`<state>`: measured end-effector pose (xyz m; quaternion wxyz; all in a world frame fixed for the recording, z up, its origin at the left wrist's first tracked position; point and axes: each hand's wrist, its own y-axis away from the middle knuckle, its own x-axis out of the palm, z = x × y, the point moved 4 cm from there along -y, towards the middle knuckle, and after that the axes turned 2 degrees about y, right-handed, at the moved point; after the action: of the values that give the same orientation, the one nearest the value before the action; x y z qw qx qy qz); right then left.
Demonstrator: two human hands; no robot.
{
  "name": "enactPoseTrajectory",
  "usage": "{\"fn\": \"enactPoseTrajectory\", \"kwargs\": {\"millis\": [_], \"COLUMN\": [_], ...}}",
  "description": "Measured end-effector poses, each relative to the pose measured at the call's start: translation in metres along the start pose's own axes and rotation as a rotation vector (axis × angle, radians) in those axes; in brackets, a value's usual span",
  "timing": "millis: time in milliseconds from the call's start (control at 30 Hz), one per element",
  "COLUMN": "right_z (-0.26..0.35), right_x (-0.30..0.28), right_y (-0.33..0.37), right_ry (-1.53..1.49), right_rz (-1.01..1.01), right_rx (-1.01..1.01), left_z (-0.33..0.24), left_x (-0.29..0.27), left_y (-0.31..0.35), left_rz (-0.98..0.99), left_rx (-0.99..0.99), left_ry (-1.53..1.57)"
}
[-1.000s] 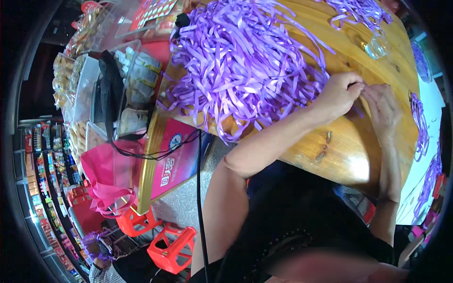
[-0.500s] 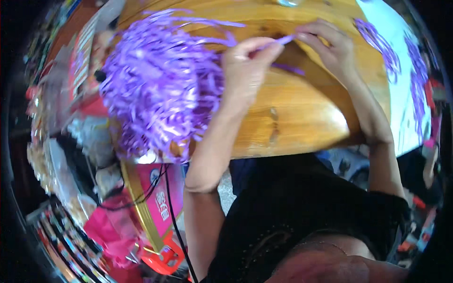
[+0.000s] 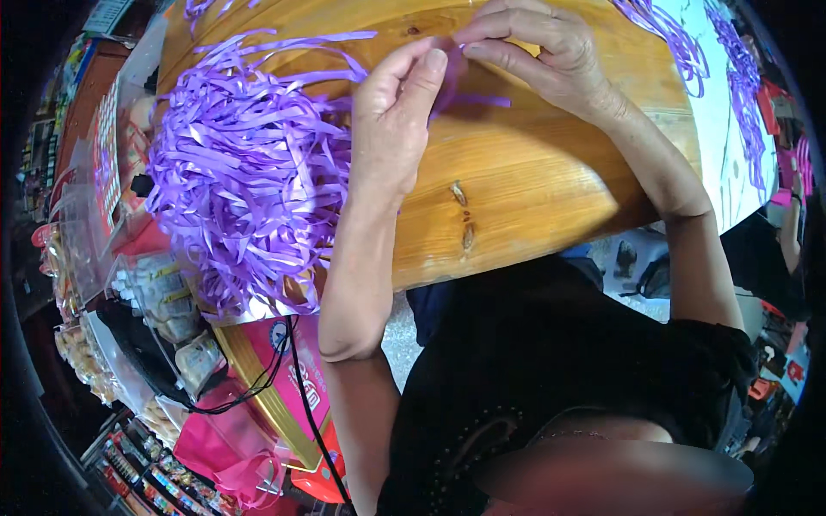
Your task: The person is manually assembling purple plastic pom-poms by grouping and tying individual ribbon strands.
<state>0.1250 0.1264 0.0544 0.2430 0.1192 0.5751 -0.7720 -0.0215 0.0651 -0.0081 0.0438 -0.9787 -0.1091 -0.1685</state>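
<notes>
A narrow purple ribbon (image 3: pixel 477 101) runs by my hands above the wooden table, its stretch between them blurred and see-through. My right hand (image 3: pixel 551 56) pinches a bit of it between thumb and fingertips. Close beside it, my left hand (image 3: pixel 391 125) is closed with thumb against the bent fingers, the ribbon passing at its fingertips. Left of that hand lies a big tangled heap of shiny purple ribbons (image 3: pixel 249 172), some strands reaching toward my left wrist.
The round-edged wooden table (image 3: pixel 516 206) lies before me. More purple ribbon bundles (image 3: pixel 744 112) rest on a white surface (image 3: pixel 710 129) at right. Packed bags (image 3: pixel 163 292) and a pink box (image 3: pixel 301 361) crowd the left below the table. A dark cable (image 3: pixel 305 396) hangs there.
Both hands have moved up and to the left in the picture and come closer together. The ribbon, earlier stretched between them, now shows only a short blurred span. The whole view has shifted slightly.
</notes>
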Motion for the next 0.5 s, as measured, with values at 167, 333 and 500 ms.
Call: {"fn": "enactPoseTrajectory", "kwargs": {"millis": [167,333,500], "right_z": [-0.009,-0.023,0.012], "right_x": [0.004,0.004,-0.006], "right_y": [0.004,0.015,-0.007], "right_ry": [0.073,0.000,0.220], "right_rz": [0.155,-0.080,0.123], "right_rx": [0.303,-0.215,0.074], "left_z": [0.005,0.000,0.003], "left_x": [0.002,0.000,-0.010], "left_y": [0.000,-0.001,-0.001], "left_rz": [0.093,0.033,-0.025], "left_rx": [-0.155,-0.119,-0.128], "left_ry": [0.200,0.125,0.082]}}
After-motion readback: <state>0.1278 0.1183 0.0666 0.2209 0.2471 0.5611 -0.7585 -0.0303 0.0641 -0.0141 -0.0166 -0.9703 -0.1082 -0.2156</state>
